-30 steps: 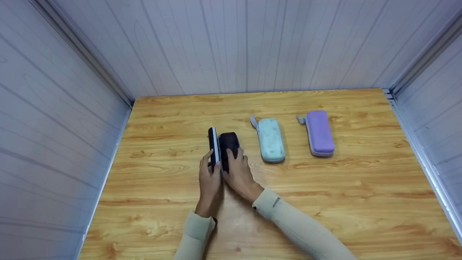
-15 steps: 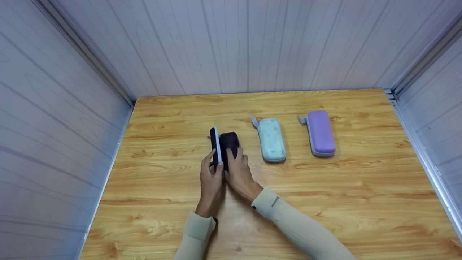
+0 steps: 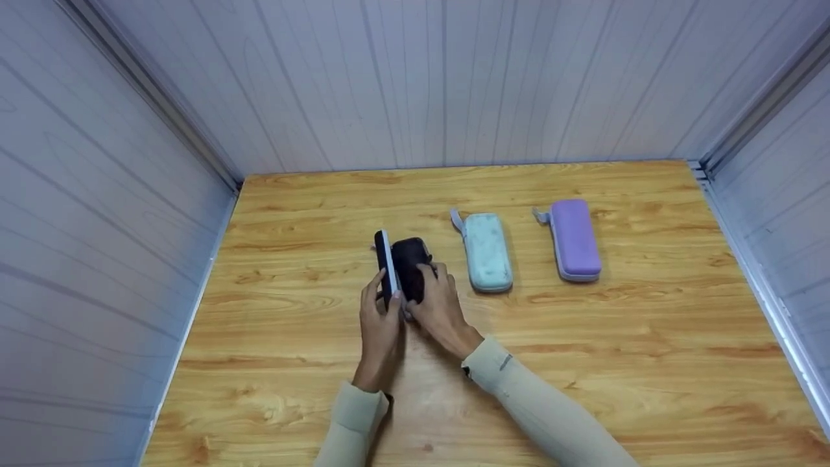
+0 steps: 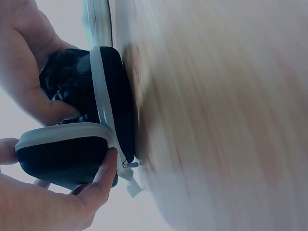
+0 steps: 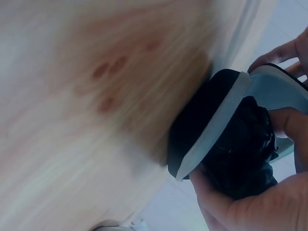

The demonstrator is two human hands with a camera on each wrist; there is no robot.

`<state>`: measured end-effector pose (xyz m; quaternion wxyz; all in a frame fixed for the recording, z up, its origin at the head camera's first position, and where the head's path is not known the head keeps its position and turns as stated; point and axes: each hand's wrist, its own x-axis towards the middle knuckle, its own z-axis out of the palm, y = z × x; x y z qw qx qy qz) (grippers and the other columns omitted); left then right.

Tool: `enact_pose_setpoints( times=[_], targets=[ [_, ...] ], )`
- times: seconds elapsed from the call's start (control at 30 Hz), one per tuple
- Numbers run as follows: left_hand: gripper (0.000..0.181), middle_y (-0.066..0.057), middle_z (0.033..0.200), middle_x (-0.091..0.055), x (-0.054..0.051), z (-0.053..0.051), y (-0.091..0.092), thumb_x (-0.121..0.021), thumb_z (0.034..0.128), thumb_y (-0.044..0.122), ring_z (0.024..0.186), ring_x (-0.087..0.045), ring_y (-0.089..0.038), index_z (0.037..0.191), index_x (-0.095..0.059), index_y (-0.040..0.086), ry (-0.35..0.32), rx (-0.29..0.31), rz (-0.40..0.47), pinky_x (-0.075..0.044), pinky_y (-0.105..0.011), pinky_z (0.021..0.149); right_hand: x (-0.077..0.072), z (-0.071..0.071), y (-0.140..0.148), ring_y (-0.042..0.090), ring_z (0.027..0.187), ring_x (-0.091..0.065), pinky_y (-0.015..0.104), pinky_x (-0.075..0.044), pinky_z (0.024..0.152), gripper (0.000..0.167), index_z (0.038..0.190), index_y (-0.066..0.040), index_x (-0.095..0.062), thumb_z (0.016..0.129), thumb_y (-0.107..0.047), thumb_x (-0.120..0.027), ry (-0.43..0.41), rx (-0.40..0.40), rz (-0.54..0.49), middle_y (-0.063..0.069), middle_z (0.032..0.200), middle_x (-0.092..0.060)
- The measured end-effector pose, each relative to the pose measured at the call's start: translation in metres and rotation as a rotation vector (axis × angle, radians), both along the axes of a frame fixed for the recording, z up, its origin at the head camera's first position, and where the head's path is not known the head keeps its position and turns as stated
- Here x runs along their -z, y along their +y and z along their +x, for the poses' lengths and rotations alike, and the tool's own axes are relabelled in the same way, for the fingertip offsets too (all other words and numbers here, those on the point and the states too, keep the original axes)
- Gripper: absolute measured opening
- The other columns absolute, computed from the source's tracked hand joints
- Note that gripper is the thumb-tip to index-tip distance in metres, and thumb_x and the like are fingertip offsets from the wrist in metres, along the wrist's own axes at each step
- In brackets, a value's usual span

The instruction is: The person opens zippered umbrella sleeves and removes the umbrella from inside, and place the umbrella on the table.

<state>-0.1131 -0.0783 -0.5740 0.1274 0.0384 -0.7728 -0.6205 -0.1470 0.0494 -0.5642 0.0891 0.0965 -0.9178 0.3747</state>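
A black case with a pale zip edge stands unfolded, its lid point(image 3: 385, 266) upright on the left. My left hand point(image 3: 379, 324) grips that lid; in the left wrist view, fingers and thumb hold the lid point(image 4: 65, 161) at its sides. Inside the base point(image 4: 120, 106) lies a glossy, crinkled black bundle point(image 4: 72, 86). My right hand point(image 3: 442, 314) bends over the bundle in the head view. The right wrist view has the right hand point(image 5: 269, 207) curled round the bundle point(image 5: 245, 149), thumb and finger on opposite sides, by the base's rim point(image 5: 211, 130).
A mint case point(image 3: 488, 253) with a strap lies right of the black one. Farther right is a purple case point(image 3: 576, 237), also strapped. The wooden table point(image 3: 285, 389) is bounded by a panelled back wall point(image 3: 415, 84) and side walls.
My right hand has shifted slightly right, its fingers moving toward the right side of the black bundle. The left hand still holds the lid upright, nearly unmoved.
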Motion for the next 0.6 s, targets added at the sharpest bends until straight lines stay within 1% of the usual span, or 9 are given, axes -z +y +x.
enact_pose_setpoints(
  times=[0.1, 0.27, 0.47, 0.6],
  targets=[
    [0.048, -0.025, 0.149, -0.052, -0.001, 0.000, -0.001, -0.058, 0.1058, 0.005, 0.126, -0.060, -0.042, 0.154, -0.051, 0.001, -0.013, -0.009, 0.003, -0.051, -0.057, 0.104, -0.002, 0.001, 0.002, 0.048, 0.112, -0.061, 0.055, -0.054, 0.097, 0.063, 0.136, 0.006, -0.062, 0.078, -0.002, -0.086, 0.001, 0.005, -0.031, 0.027, 0.133, -0.057],
    [0.049, -0.023, 0.149, -0.053, -0.001, 0.001, -0.001, -0.056, 0.1060, 0.004, 0.124, -0.062, -0.041, 0.155, -0.051, 0.003, -0.024, -0.013, 0.003, -0.053, -0.055, 0.101, -0.005, 0.002, 0.005, 0.048, 0.114, -0.062, 0.055, -0.055, 0.097, 0.062, 0.135, 0.007, -0.063, 0.078, 0.001, -0.085, 0.031, 0.011, -0.071, 0.026, 0.131, -0.058],
    [0.048, -0.024, 0.148, -0.053, 0.000, 0.000, -0.004, -0.055, 0.1066, 0.003, 0.124, -0.062, -0.041, 0.155, -0.051, 0.001, -0.015, -0.024, 0.013, -0.052, -0.054, 0.102, -0.010, 0.002, 0.009, 0.046, 0.115, -0.062, 0.054, -0.054, 0.099, 0.063, 0.136, 0.007, -0.062, 0.078, 0.002, -0.085, 0.055, 0.032, -0.085, 0.025, 0.133, -0.059],
    [0.047, -0.025, 0.148, -0.054, -0.002, 0.000, -0.006, -0.054, 0.1071, 0.003, 0.123, -0.062, -0.041, 0.154, -0.051, -0.001, -0.027, -0.041, 0.014, -0.052, -0.054, 0.103, -0.013, 0.000, 0.013, 0.046, 0.119, -0.060, 0.054, -0.054, 0.100, 0.064, 0.138, 0.007, -0.062, 0.078, 0.003, -0.084, 0.078, 0.050, -0.077, 0.025, 0.135, -0.058]
  ],
)
